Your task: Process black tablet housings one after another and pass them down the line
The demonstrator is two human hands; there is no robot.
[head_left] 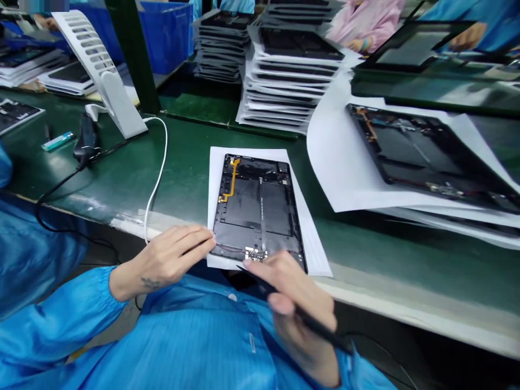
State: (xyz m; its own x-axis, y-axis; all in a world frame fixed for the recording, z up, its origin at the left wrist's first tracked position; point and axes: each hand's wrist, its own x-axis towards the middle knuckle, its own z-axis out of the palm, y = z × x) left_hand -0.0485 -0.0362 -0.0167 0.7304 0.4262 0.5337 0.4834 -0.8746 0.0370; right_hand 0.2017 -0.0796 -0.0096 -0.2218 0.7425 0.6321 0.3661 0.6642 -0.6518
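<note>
A black tablet housing point(255, 211) lies face down and opened on a white paper sheet point(215, 189), showing dark inner panels, an orange flex cable point(231, 179) and a small circuit board point(255, 253) at its near end. My left hand point(170, 261) rests at the tablet's near left edge, its fingertips touching the frame. My right hand point(294, 309) grips a slim black pry tool point(312, 320), whose tip reaches the tablet's near edge close to the small board.
The green bench mat point(195, 173) holds stacks of tablets interleaved with paper point(288, 81) and a large opened tablet point(430, 154) on the right. A white stand point(105, 81), white cable point(160, 162) and lighter point(57, 141) sit left. Co-workers' sleeves point(365, 27) show beyond.
</note>
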